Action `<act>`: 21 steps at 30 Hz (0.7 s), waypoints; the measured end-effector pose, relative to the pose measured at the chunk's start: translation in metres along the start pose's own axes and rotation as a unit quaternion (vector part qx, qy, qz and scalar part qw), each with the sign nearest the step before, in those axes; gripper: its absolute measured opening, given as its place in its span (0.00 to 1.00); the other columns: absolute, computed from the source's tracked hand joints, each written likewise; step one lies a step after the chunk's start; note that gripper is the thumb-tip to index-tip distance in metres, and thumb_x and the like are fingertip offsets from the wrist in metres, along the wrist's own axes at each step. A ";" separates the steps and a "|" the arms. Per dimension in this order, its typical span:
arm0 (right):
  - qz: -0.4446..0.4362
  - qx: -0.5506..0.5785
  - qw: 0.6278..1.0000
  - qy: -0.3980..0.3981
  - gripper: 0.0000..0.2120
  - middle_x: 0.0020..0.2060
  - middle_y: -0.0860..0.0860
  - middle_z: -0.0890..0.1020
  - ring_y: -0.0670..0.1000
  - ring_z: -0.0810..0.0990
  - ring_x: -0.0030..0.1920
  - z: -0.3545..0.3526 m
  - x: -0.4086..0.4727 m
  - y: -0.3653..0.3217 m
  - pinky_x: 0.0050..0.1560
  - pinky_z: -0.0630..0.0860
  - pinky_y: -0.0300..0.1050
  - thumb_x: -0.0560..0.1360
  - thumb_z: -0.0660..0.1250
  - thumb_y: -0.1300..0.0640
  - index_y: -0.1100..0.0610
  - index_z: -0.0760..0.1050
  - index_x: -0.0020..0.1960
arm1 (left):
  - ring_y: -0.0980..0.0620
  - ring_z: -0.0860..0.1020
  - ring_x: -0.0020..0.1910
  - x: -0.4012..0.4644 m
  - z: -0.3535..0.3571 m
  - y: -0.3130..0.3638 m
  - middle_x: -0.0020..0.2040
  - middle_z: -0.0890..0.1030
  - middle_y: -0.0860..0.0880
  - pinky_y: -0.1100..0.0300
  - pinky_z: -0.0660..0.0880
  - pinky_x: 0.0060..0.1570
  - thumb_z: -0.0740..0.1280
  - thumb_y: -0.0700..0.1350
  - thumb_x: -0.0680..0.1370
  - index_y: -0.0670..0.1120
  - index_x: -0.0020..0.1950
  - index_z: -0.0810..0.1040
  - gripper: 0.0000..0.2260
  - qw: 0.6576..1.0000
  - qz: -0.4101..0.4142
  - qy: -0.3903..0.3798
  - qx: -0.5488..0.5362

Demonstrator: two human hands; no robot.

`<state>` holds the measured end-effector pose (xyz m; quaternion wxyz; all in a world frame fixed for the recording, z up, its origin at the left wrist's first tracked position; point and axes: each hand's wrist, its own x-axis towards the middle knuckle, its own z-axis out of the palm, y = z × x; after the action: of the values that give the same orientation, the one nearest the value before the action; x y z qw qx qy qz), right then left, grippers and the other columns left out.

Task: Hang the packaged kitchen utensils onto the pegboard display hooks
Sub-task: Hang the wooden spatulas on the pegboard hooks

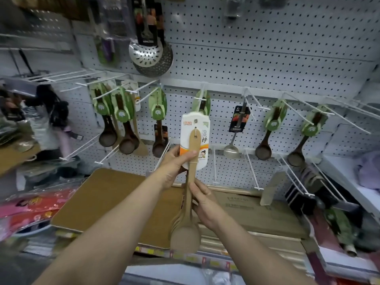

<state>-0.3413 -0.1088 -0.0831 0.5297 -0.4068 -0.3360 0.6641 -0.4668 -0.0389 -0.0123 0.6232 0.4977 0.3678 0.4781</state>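
You are gripping the white-carded tan wooden spatula (192,159) in your left hand (174,167), right hand (202,204) pinching its handle, before the pegboard (267,64) | risk: card hole missing the white hook (200,95); spatula dropping

Head view, forward and slightly down, close to pegboard (267,64), single view.

A shop aisle — white pegboard (267,58) with wire hooks (304,103) carrying carded ladles (269,130), cartons (257,212) stacked below.
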 end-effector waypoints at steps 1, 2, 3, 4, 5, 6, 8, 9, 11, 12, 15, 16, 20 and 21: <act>0.002 -0.004 1.000 -0.004 0.21 0.50 0.52 0.85 0.51 0.81 0.51 0.003 -0.006 0.003 0.51 0.78 0.44 0.72 0.72 0.52 0.53 0.79 0.64 | 0.47 0.82 0.53 -0.008 -0.002 0.001 0.52 0.85 0.46 0.47 0.77 0.60 0.79 0.49 0.68 0.49 0.57 0.81 0.20 1.000 -0.001 0.008 0.001; 0.006 -0.004 1.000 -0.012 0.21 0.50 0.51 0.85 0.50 0.81 0.51 0.006 -0.012 0.006 0.51 0.78 0.43 0.72 0.72 0.52 0.53 0.79 0.64 | 0.47 0.82 0.53 -0.015 -0.006 0.002 0.52 0.85 0.47 0.46 0.77 0.60 0.80 0.50 0.67 0.49 0.57 0.81 0.20 1.000 0.000 0.018 0.000; 0.014 0.001 1.000 -0.020 0.22 0.49 0.51 0.85 0.50 0.81 0.51 0.010 -0.017 0.011 0.50 0.78 0.42 0.72 0.72 0.52 0.54 0.78 0.64 | 0.46 0.82 0.54 -0.023 -0.011 0.003 0.53 0.85 0.47 0.46 0.76 0.60 0.80 0.52 0.66 0.50 0.57 0.82 0.22 1.000 -0.001 0.030 -0.003; 0.023 0.002 0.999 -0.030 0.22 0.49 0.52 0.85 0.50 0.81 0.50 0.014 -0.021 0.017 0.50 0.78 0.42 0.71 0.72 0.53 0.55 0.78 0.65 | 0.46 0.82 0.55 -0.031 -0.016 0.005 0.53 0.85 0.47 0.45 0.76 0.61 0.80 0.53 0.65 0.50 0.57 0.81 0.23 0.999 -0.002 0.045 -0.007; 0.030 0.004 0.999 -0.042 0.22 0.50 0.53 0.85 0.50 0.81 0.50 0.019 -0.025 0.023 0.50 0.78 0.42 0.71 0.71 0.54 0.57 0.78 0.64 | 0.46 0.81 0.55 -0.039 -0.023 0.008 0.52 0.85 0.47 0.45 0.77 0.60 0.79 0.52 0.66 0.49 0.58 0.81 0.22 0.998 -0.001 0.060 -0.012; 0.033 0.000 0.998 -0.053 0.21 0.51 0.54 0.85 0.50 0.80 0.49 0.025 -0.028 0.030 0.53 0.78 0.43 0.71 0.71 0.54 0.58 0.79 0.63 | 0.46 0.81 0.54 -0.047 -0.031 0.012 0.52 0.85 0.47 0.46 0.77 0.59 0.78 0.50 0.69 0.48 0.58 0.81 0.20 0.997 0.002 0.076 -0.019; 0.040 -0.012 0.996 -0.073 0.19 0.53 0.57 0.85 0.52 0.80 0.52 0.040 -0.031 0.043 0.59 0.75 0.48 0.70 0.71 0.54 0.58 0.80 0.59 | 0.47 0.81 0.53 -0.061 -0.049 0.020 0.53 0.85 0.46 0.47 0.79 0.55 0.74 0.46 0.75 0.46 0.61 0.80 0.16 0.994 0.008 0.107 -0.033; 0.046 -0.021 0.995 -0.085 0.18 0.54 0.58 0.84 0.53 0.79 0.53 0.049 -0.031 0.048 0.62 0.74 0.50 0.70 0.72 0.54 0.58 0.80 0.59 | 0.47 0.81 0.52 -0.068 -0.060 0.025 0.53 0.85 0.47 0.48 0.80 0.53 0.73 0.45 0.76 0.46 0.62 0.79 0.15 0.992 0.013 0.123 -0.036; 0.055 -0.047 0.992 -0.107 0.20 0.56 0.58 0.84 0.54 0.79 0.54 0.070 -0.029 0.056 0.63 0.73 0.52 0.69 0.74 0.53 0.58 0.80 0.60 | 0.48 0.82 0.50 -0.081 -0.083 0.036 0.53 0.85 0.48 0.51 0.79 0.48 0.73 0.46 0.76 0.48 0.60 0.80 0.13 0.987 0.024 0.150 -0.045; 0.057 -0.064 0.990 -0.115 0.23 0.56 0.57 0.85 0.53 0.80 0.54 0.082 -0.027 0.059 0.62 0.74 0.50 0.68 0.76 0.51 0.57 0.80 0.60 | 0.48 0.82 0.50 -0.087 -0.096 0.042 0.52 0.85 0.48 0.52 0.79 0.48 0.73 0.46 0.76 0.49 0.59 0.81 0.12 0.985 0.030 0.161 -0.048; 0.054 -0.096 0.985 -0.133 0.32 0.55 0.55 0.85 0.50 0.81 0.52 0.123 -0.020 0.069 0.54 0.78 0.43 0.63 0.81 0.44 0.57 0.80 0.62 | 0.48 0.81 0.50 -0.104 -0.135 0.059 0.52 0.85 0.48 0.49 0.77 0.54 0.72 0.46 0.76 0.48 0.59 0.81 0.12 0.980 0.045 0.186 -0.061; 0.056 -0.103 0.983 -0.138 0.29 0.55 0.55 0.85 0.50 0.81 0.51 0.139 -0.018 0.073 0.53 0.77 0.42 0.65 0.79 0.46 0.57 0.80 0.62 | 0.47 0.81 0.50 -0.110 -0.149 0.064 0.51 0.85 0.48 0.48 0.77 0.56 0.72 0.46 0.76 0.47 0.59 0.81 0.12 0.978 0.048 0.194 -0.063; 0.067 -0.092 0.980 -0.161 0.18 0.51 0.55 0.85 0.50 0.79 0.49 0.211 -0.004 0.097 0.53 0.75 0.46 0.70 0.74 0.52 0.57 0.82 0.57 | 0.47 0.81 0.51 -0.131 -0.215 0.085 0.52 0.85 0.49 0.47 0.77 0.57 0.75 0.49 0.74 0.51 0.55 0.81 0.11 0.968 0.069 0.233 -0.063; 0.065 -0.090 0.980 -0.167 0.14 0.50 0.55 0.84 0.51 0.79 0.48 0.233 0.001 0.105 0.53 0.75 0.46 0.71 0.73 0.53 0.57 0.83 0.55 | 0.47 0.80 0.52 -0.138 -0.236 0.091 0.53 0.85 0.49 0.49 0.77 0.54 0.77 0.51 0.71 0.51 0.57 0.81 0.16 0.965 0.074 0.243 -0.066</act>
<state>-0.5954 -0.1342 -0.0721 0.3836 -0.3571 -0.4509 0.7225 -0.7458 -0.1038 0.0188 0.5095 0.3501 0.4383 0.6525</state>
